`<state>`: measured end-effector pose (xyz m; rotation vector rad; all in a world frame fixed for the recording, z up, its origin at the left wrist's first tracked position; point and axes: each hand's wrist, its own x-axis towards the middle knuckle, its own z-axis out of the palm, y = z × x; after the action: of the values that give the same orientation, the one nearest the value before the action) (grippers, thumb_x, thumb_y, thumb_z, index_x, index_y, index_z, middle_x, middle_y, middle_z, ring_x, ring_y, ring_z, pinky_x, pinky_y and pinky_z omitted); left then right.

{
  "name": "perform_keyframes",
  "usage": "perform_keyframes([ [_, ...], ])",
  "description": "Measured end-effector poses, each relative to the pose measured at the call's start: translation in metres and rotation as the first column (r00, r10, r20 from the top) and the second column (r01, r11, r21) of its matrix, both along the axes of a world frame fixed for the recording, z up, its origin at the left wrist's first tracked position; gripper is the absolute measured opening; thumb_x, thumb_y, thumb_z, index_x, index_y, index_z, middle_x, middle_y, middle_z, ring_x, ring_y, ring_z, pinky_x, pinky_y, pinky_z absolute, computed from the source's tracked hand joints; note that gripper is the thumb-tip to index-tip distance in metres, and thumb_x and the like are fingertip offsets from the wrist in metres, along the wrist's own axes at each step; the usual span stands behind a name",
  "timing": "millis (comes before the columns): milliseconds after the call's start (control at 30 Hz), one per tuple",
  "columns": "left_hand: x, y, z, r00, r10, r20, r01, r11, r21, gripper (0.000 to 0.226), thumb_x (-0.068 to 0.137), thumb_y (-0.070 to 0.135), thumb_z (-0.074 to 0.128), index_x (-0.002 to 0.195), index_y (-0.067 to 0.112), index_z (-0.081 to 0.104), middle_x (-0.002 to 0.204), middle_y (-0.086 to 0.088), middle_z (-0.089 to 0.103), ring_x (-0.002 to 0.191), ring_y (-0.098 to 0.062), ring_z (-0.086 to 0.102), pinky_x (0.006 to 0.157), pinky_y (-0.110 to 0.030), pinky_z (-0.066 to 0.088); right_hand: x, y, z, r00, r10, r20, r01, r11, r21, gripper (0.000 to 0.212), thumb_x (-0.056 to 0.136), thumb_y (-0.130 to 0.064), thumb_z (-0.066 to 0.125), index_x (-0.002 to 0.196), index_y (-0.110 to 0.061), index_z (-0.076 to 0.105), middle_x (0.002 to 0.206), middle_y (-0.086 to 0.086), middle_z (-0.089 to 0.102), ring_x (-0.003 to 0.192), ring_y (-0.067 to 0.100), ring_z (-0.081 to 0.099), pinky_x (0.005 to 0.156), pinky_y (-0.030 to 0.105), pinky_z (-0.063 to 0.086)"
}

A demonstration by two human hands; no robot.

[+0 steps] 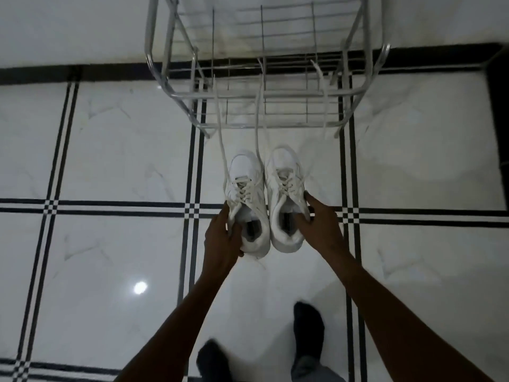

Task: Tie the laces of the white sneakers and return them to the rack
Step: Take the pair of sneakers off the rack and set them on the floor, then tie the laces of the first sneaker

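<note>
Two white sneakers sit side by side in the middle of the view, toes pointing away from me. My left hand [222, 235] grips the collar of the left sneaker [245, 186]. My right hand [319, 223] grips the collar of the right sneaker [283, 180], fingers inside its opening. The laces [220, 128] are untied; long loose ends stretch forward from both shoes onto the lower tier of the white wire rack [264, 92]. Whether the shoes rest on the floor or are lifted off it, I cannot tell.
The rack stands against a white wall with a black skirting strip [82, 73]. The floor is glossy white marble tile [124, 150] with black line borders. My feet in dark socks [308, 326] stand at the bottom of the view.
</note>
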<state>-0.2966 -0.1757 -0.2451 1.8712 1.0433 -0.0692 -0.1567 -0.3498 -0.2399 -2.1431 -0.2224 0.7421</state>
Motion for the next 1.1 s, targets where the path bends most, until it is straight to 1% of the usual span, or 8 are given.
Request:
perform_keyframes([
  [67, -0.012, -0.005, -0.036, 0.999, -0.022, -0.032, 0.021, 1.0, -0.007, 0.05, 0.1, 0.016, 0.052, 0.15, 0.018, 0.047, 0.114, -0.014, 0.063, 0.073, -0.033, 0.071, 0.042, -0.023, 0.053, -0.014, -0.003, -0.037, 1.0, -0.007, -0.018, 0.006, 0.998, -0.055, 0.047, 0.09, -0.015, 0.061, 0.137, -0.015, 0.055, 0.115, 0.011, 0.071, 0.105, 0.028, 0.068, 0.09, 0.04, 0.056],
  [233, -0.046, -0.01, -0.151, 0.996, -0.079, -0.03, 0.08, 0.996, 0.039, 0.054, 0.092, 0.031, 0.045, 0.146, 0.026, 0.048, 0.108, -0.01, 0.063, 0.085, -0.034, 0.069, 0.055, -0.049, 0.063, -0.049, -0.005, -0.151, 0.999, -0.042, 0.011, 0.044, 0.988, -0.145, 0.049, 0.092, -0.014, 0.059, 0.141, -0.014, 0.052, 0.127, 0.017, 0.066, 0.117, 0.034, 0.062, 0.094, 0.037, 0.051],
  [433, -0.08, -0.022, -0.239, 0.998, -0.052, -0.021, 0.052, 0.998, 0.037, 0.068, 0.085, 0.05, 0.041, 0.149, 0.029, 0.043, 0.119, -0.01, 0.065, 0.09, -0.036, 0.071, 0.054, -0.049, 0.064, -0.079, -0.024, -0.237, 0.999, -0.043, 0.025, 0.047, 0.982, -0.185, 0.054, 0.092, -0.015, 0.06, 0.144, -0.012, 0.048, 0.126, 0.018, 0.065, 0.117, 0.034, 0.061, 0.097, 0.035, 0.051],
  [533, -0.088, -0.026, -0.246, 0.998, -0.041, -0.049, 0.044, 0.997, 0.067, 0.058, 0.096, 0.04, 0.051, 0.151, 0.024, 0.044, 0.127, -0.01, 0.066, 0.109, -0.032, 0.067, 0.089, -0.052, 0.059, -0.102, -0.029, -0.236, 0.967, -0.035, 0.251, 0.091, 0.972, -0.216, 0.053, 0.088, -0.018, 0.067, 0.138, -0.01, 0.051, 0.13, 0.016, 0.057, 0.123, 0.03, 0.052, 0.097, 0.034, 0.049],
  [633, -0.092, -0.024, -0.242, 1.0, 0.001, 0.013, -0.002, 0.997, 0.078, 0.05, 0.099, 0.035, 0.061, 0.146, 0.021, 0.051, 0.122, -0.006, 0.063, 0.111, -0.026, 0.063, 0.093, -0.046, 0.057, -0.12, -0.014, -0.217, 0.888, 0.062, 0.456, 0.015, 0.986, -0.165, 0.028, 0.087, -0.017, 0.068, 0.113, -0.008, 0.065, 0.116, 0.012, 0.059, 0.108, 0.023, 0.057, 0.087, 0.026, 0.05],
  [800, -0.085, -0.01, -0.24, 0.984, -0.001, 0.18, -0.006, 0.999, 0.041, 0.04, 0.093, 0.037, 0.073, 0.127, 0.017, 0.066, 0.12, 0.004, 0.061, 0.103, -0.011, 0.064, 0.072, -0.01, 0.054, -0.125, 0.044, -0.224, 0.917, 0.291, 0.272, -0.239, 0.948, -0.209, 0.026, 0.095, -0.026, 0.058, 0.098, -0.005, 0.074, 0.097, 0.01, 0.07, 0.09, 0.024, 0.067, 0.084, 0.033, 0.053],
  [933, -0.082, 0.001, -0.249, 0.966, 0.036, 0.255, -0.036, 0.999, -0.007, 0.027, 0.092, 0.033, 0.075, 0.113, 0.016, 0.072, 0.112, -0.001, 0.068, 0.097, -0.013, 0.068, 0.071, -0.012, 0.054, -0.118, 0.067, -0.244, 0.944, 0.233, 0.234, -0.186, 0.961, -0.204, 0.028, 0.092, -0.032, 0.061, 0.081, -0.007, 0.068, 0.08, 0.009, 0.07, 0.078, 0.024, 0.067, 0.072, 0.035, 0.054],
  [1100, -0.072, 0.016, -0.258, 0.963, 0.0, 0.269, -0.006, 1.0, 0.019, 0.02, 0.091, 0.027, 0.075, 0.104, 0.012, 0.074, 0.103, -0.002, 0.074, 0.095, -0.014, 0.07, 0.078, -0.024, 0.059, -0.11, 0.075, -0.247, 0.998, 0.033, 0.06, -0.032, 0.999, -0.033, 0.026, 0.083, -0.029, 0.075, 0.102, -0.01, 0.075, 0.101, 0.004, 0.076, 0.093, 0.019, 0.07, 0.088, 0.036, 0.057],
])
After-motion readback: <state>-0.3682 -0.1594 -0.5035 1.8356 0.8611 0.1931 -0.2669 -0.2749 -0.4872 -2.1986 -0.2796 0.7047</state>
